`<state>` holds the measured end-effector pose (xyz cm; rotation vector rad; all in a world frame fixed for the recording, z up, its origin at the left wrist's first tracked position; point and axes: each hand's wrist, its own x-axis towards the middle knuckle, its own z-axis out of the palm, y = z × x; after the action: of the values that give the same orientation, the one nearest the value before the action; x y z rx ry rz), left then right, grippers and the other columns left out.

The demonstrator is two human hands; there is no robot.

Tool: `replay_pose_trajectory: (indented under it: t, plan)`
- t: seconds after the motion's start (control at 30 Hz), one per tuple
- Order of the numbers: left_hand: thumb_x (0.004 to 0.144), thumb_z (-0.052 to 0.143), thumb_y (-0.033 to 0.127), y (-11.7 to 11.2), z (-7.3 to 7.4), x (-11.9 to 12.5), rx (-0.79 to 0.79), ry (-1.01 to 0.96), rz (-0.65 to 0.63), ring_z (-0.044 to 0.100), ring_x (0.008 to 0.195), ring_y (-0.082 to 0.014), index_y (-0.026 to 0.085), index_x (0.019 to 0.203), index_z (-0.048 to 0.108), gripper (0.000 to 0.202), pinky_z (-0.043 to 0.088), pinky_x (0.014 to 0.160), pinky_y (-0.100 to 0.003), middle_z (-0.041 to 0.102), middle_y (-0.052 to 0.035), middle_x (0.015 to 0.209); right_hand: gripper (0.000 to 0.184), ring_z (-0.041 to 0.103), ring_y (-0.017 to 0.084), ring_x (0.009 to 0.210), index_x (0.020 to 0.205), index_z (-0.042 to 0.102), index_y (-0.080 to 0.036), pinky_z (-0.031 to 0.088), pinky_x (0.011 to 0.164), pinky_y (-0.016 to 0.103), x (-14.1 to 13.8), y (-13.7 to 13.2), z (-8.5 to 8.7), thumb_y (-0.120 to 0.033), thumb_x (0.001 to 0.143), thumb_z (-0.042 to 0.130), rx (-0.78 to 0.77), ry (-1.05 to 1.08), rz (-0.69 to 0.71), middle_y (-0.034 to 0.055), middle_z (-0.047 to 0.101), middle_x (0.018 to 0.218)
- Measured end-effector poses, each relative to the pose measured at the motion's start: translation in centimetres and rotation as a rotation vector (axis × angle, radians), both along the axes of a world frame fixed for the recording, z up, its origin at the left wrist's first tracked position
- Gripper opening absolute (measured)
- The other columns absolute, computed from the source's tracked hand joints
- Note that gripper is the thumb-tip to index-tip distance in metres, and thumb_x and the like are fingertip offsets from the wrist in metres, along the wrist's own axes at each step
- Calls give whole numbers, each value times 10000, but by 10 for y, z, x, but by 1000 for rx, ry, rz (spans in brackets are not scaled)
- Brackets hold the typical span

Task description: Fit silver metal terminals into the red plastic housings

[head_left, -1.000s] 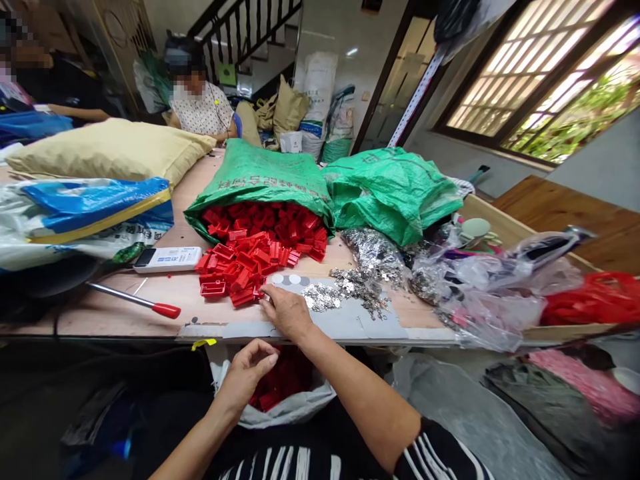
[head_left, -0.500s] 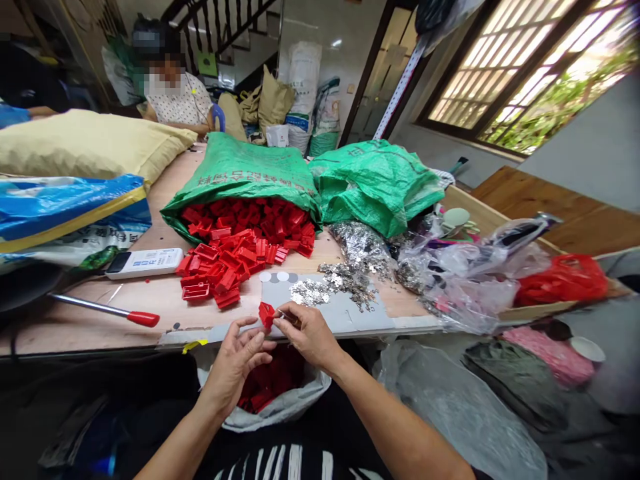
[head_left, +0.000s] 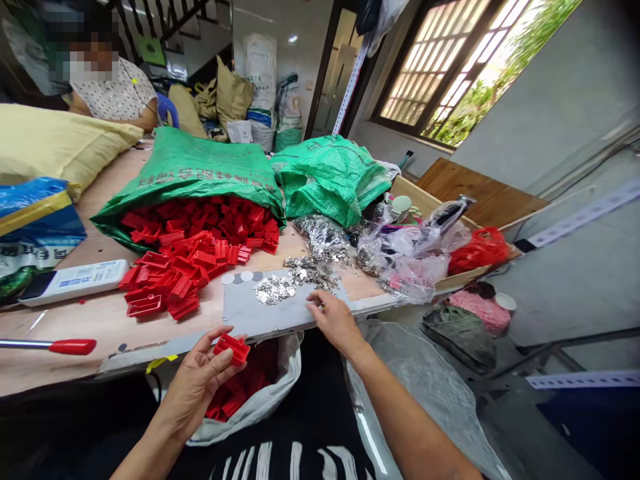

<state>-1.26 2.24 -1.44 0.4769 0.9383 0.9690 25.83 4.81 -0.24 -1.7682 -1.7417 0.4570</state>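
My left hand point(head_left: 200, 373) is closed on a red plastic part point(head_left: 233, 349), a small open box shape, above the table's front edge. Below it an open white sack point(head_left: 295, 370) on my lap holds more red parts. Over the grey board point(head_left: 245, 313), my right hand point(head_left: 336, 323) has its fingers curled together beside the small metal pieces. What its fingertips hold, if anything, is too small to name. Flat shiny metal pieces point(head_left: 275, 289) lie in a heap on the board, with darker metal pieces point(head_left: 313, 272) behind them.
Red parts point(head_left: 170, 273) spill from a green woven sack point(head_left: 200, 160). A red-tipped lever point(head_left: 73, 347) juts in at left, near a white box-like device point(head_left: 80, 281). Plastic bags point(head_left: 400, 260) crowd the right side. Another person point(head_left: 115, 90) sits across the table.
My hands have moved apart. The left now holds the red part alone, lower and to the left; the right has left it and reached toward the metal pieces. The view has swung right.
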Motion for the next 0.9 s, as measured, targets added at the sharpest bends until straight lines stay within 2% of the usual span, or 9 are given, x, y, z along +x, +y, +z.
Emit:
replay_pose_trajectory:
  t: [0.07,0.13,0.33,0.5,0.6,0.77,0.9]
  plan:
    - [617,819,240,0,-1,2,-4,16,11,693,907,-207,181,1104,580,546,562,801,-306,711,-97,1066,119,604,178,807,926,623,-183,419,723,276,21,2,-4,-215,827,564,-10,-148,-171,45,666,884]
    - [595,830,239,-1,-1,7,3,24,12,688,928,-213,162,1050,612,510,557,818,-299,713,-101,1067,122,603,181,776,923,627,-190,404,682,270,34,3,-7,-235,827,567,-46,-244,-253,43,666,856]
    - [572,838,251,-2,3,15,30,25,7,700,864,-202,157,986,638,469,563,787,-288,732,-87,1010,107,597,172,744,862,633,-214,364,626,252,34,6,-10,-284,846,553,-74,-322,-249,30,666,842]
    - [560,841,223,-2,0,12,54,44,25,703,841,-186,164,940,627,440,555,772,-258,734,-78,1012,116,592,163,756,834,630,-212,382,661,251,27,4,-6,-264,856,528,-29,-265,-132,26,657,845]
    - [588,824,212,-1,-5,12,116,78,33,695,846,-168,175,947,607,421,539,802,-263,717,-80,1078,118,597,163,765,861,625,-205,399,692,258,15,0,-2,-263,859,523,-23,-125,-57,18,661,829]
    - [611,803,216,-1,-6,17,317,232,125,676,925,-202,191,962,611,401,511,877,-320,710,-70,1088,107,589,133,729,855,608,-187,422,673,227,-32,-12,16,-282,855,560,-57,229,207,-5,659,789]
    - [601,798,202,-4,0,19,414,397,180,661,964,-236,212,937,673,359,491,902,-321,717,-60,1060,89,588,119,682,844,630,-187,428,634,209,-68,-19,31,-260,852,578,-73,306,339,-5,672,771]
